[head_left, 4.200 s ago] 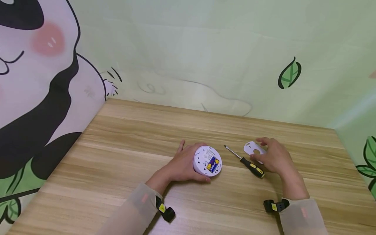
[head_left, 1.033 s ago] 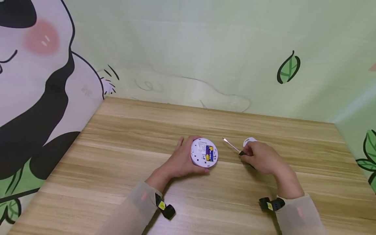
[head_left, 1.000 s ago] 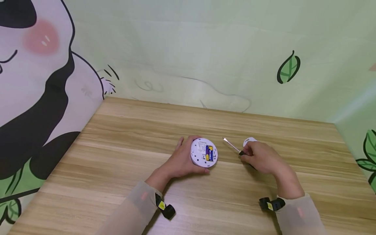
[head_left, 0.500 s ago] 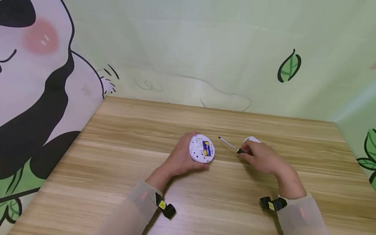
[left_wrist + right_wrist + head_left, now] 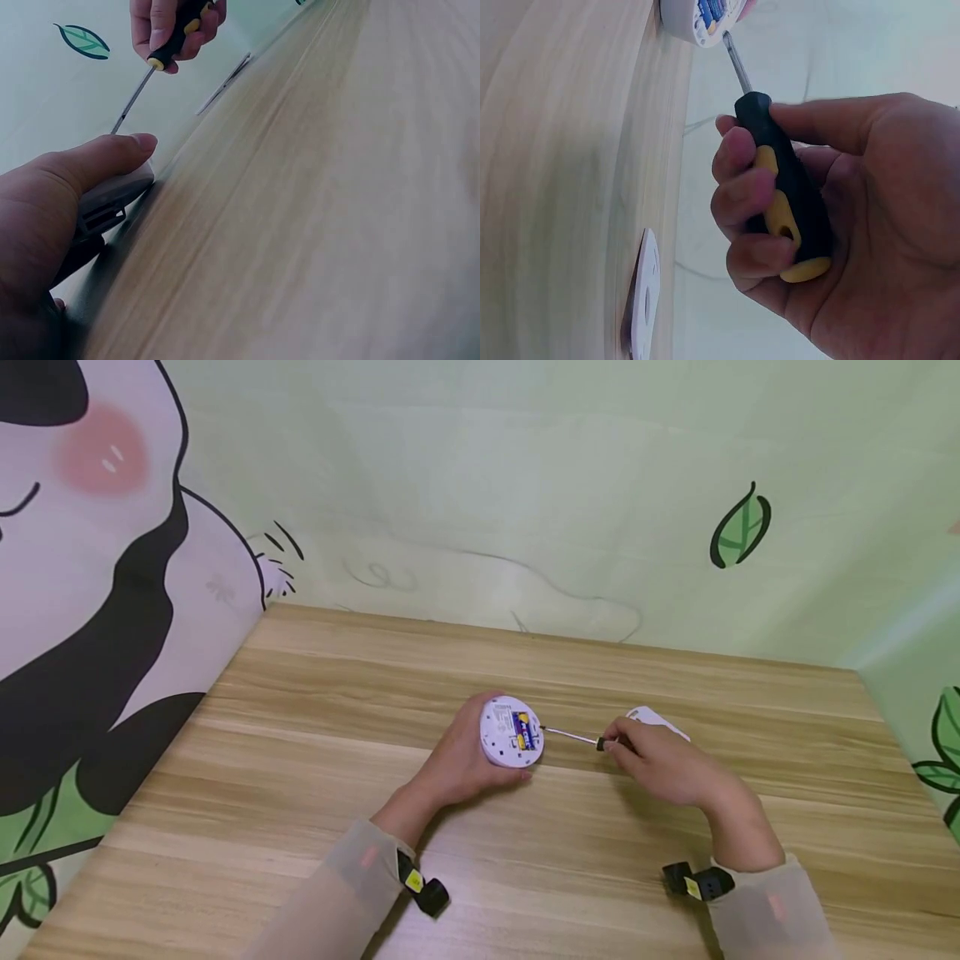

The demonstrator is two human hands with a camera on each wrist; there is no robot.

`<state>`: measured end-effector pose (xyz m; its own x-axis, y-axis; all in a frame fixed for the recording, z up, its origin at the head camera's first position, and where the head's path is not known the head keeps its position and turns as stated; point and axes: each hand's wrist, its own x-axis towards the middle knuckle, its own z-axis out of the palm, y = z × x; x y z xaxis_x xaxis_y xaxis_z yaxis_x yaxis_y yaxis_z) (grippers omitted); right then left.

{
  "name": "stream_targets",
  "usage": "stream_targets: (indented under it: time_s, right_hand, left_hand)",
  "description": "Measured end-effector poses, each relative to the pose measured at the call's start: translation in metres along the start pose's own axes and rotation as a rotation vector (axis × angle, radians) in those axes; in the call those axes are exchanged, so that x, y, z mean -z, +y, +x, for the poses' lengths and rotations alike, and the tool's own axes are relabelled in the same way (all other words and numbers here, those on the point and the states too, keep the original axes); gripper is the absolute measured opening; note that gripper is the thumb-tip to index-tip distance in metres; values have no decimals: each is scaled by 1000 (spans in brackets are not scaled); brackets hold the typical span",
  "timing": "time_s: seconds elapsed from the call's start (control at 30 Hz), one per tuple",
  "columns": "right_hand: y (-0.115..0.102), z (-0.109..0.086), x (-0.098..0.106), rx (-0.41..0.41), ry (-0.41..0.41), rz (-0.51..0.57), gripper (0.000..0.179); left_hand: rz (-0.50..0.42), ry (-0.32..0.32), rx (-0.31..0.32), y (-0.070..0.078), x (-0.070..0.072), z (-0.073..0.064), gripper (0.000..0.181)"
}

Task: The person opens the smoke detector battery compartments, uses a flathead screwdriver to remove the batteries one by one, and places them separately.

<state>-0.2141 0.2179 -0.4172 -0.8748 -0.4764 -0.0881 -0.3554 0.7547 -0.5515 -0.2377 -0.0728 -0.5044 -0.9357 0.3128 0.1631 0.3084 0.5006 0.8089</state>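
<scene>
In the head view, my left hand (image 5: pixel 453 764) grips a round white smoke detector (image 5: pixel 495 739) by its side, thumb on the near edge. Its back faces up, and blue-and-yellow batteries (image 5: pixel 523 731) sit in its open compartment. My right hand (image 5: pixel 667 764) holds a screwdriver (image 5: pixel 572 735), whose tip is at the detector's right rim beside the batteries. The right wrist view shows fingers curled round the black-and-yellow handle (image 5: pixel 784 180); the tip looks to touch the rim. Dark slots (image 5: pixel 105 217) in the detector's side appear in the left wrist view.
A flat white mounting plate (image 5: pixel 660 720) lies on the wooden table (image 5: pixel 337 693) behind my right hand, partly hidden by it. A printed wall cloth (image 5: pixel 465 485) stands along the table's back edge. Each wrist wears a small black camera.
My right hand left the white plate and took up the screwdriver from the table. The screwdriver then swung left to the detector's rim. The detector turned and shifted slightly back and left.
</scene>
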Motion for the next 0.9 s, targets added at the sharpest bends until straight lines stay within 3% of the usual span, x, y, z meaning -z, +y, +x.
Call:
stream_targets:
  time_s: [0.17,0.9]
  right_hand:
    - [-3,1,0,-3,-30,-6,15]
    - [-12,3,0,67,-16,-30,17]
  left_hand:
    - [3,7,7,0,0,0,118]
    - [-8,12,11,2,0,0,120]
